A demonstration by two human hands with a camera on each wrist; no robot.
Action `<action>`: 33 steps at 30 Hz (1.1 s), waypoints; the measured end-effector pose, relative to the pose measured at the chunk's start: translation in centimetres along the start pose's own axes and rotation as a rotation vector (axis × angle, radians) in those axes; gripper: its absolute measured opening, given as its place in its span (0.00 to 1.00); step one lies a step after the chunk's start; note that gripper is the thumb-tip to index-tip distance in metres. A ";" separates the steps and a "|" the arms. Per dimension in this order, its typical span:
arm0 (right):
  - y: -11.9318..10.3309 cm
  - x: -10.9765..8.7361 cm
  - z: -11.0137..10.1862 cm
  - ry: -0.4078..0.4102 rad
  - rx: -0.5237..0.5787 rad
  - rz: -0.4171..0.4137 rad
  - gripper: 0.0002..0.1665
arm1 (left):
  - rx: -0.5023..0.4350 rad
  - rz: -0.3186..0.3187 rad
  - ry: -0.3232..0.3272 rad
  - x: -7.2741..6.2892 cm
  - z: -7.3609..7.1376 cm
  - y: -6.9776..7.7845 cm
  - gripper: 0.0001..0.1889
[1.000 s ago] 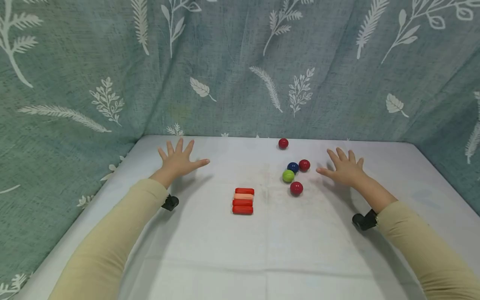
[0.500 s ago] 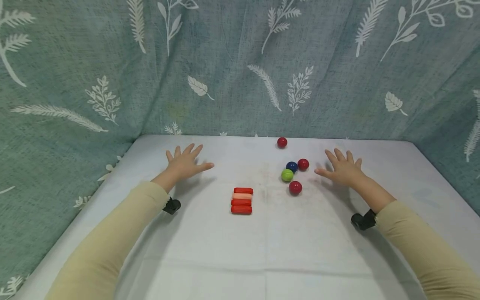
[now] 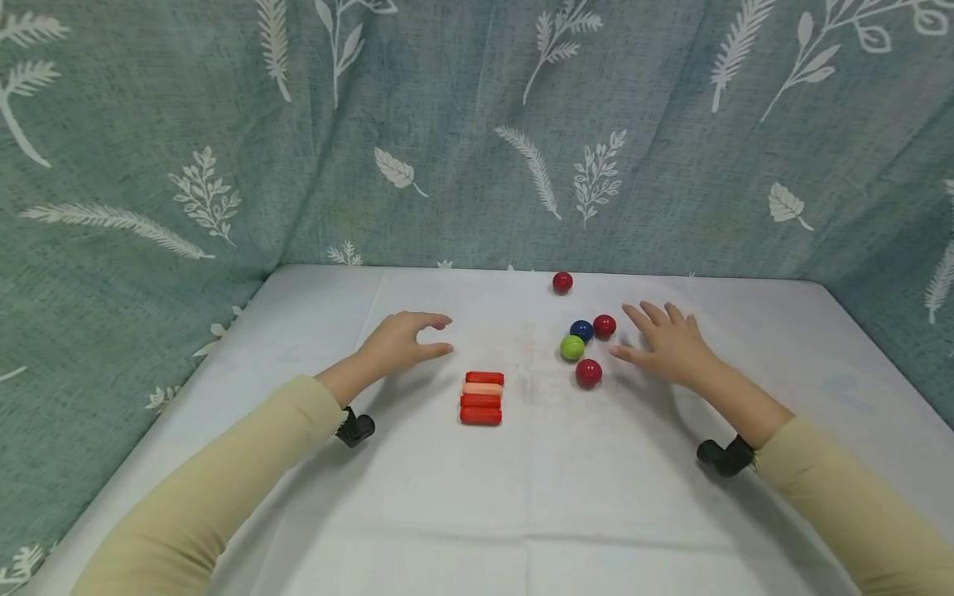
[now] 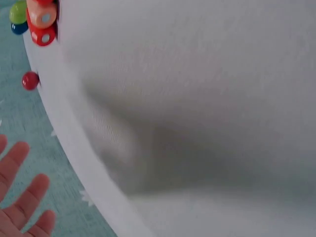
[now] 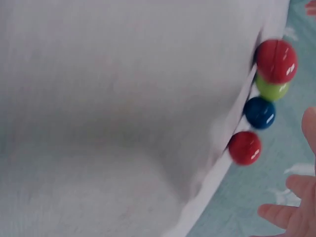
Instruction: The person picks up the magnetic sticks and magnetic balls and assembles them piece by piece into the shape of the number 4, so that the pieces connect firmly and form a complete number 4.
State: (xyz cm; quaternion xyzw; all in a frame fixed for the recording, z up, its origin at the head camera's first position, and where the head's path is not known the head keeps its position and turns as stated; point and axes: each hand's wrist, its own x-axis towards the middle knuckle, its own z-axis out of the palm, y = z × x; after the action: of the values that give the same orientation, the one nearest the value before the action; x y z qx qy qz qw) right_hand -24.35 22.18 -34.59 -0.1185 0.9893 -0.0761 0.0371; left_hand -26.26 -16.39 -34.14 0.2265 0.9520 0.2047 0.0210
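In the head view my left hand [image 3: 398,341] is held over the white cloth with thumb and forefinger apart, holding nothing. To its right lies a stack-like row of short sticks, red [image 3: 480,415] and one peach [image 3: 483,388], side by side. In the left wrist view the ends of the peach stick [image 4: 42,17] and a red stick [image 4: 43,37] show pale round spots. My right hand [image 3: 671,348], fingers spread, holds nothing. Just left of it are a red ball [image 3: 604,326], a blue ball [image 3: 581,331], a green ball [image 3: 572,348] and a nearer red ball [image 3: 589,373].
Another red ball [image 3: 562,282] sits near the far edge of the white-clothed table [image 3: 522,497]. A green-blue curtain [image 3: 462,149] with white leaf patterns hangs behind and at the sides. Small black cameras [image 3: 356,428] are strapped at both wrists.
My left hand has moved right toward the sticks, turning so thumb and forefinger face them. My right hand has shifted slightly left toward the balls. The sticks and balls have stayed put.
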 end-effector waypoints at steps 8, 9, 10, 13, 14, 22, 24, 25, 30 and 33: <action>-2.3 -1.3 -0.4 0.054 0.045 -0.099 0.43 | -0.106 0.035 0.016 -0.8 1.2 0.6 0.21; -2.6 -1.4 -0.4 0.056 0.054 -0.106 0.43 | -0.113 0.031 0.014 -0.9 1.3 0.7 0.21; -2.9 -1.5 -0.4 0.059 0.062 -0.114 0.42 | -0.120 0.026 0.011 -1.0 1.4 0.9 0.21; -3.8 -1.7 -0.4 0.069 0.079 -0.145 0.41 | -0.135 0.015 0.006 -1.2 1.7 1.2 0.20; -4.1 -1.7 -0.4 0.074 0.090 -0.156 0.41 | -0.138 0.014 0.005 -1.2 1.8 1.3 0.20; -6.5 -1.8 -0.2 0.132 0.210 -0.263 0.36 | -0.121 0.025 -0.016 -1.1 2.4 1.8 0.20; -7.0 -1.6 -0.1 0.130 0.232 -0.272 0.34 | -0.107 0.028 -0.021 -1.1 2.5 1.9 0.20; -7.3 -1.6 0.0 0.126 0.236 -0.271 0.33 | -0.100 0.028 -0.024 -1.0 2.5 1.9 0.20; -8.5 -1.2 0.3 0.079 0.273 -0.270 0.31 | -0.085 0.019 -0.039 -0.9 2.8 2.0 0.19; -9.1 -0.9 0.4 0.055 0.298 -0.275 0.30 | -0.079 0.017 -0.037 -0.8 3.0 2.1 0.18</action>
State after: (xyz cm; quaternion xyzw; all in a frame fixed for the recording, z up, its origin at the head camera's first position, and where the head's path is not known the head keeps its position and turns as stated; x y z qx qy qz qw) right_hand -21.33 13.57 -33.48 -0.2436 0.9422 -0.2294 0.0165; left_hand -24.28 -13.91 -36.09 0.2374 0.9407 0.2379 0.0456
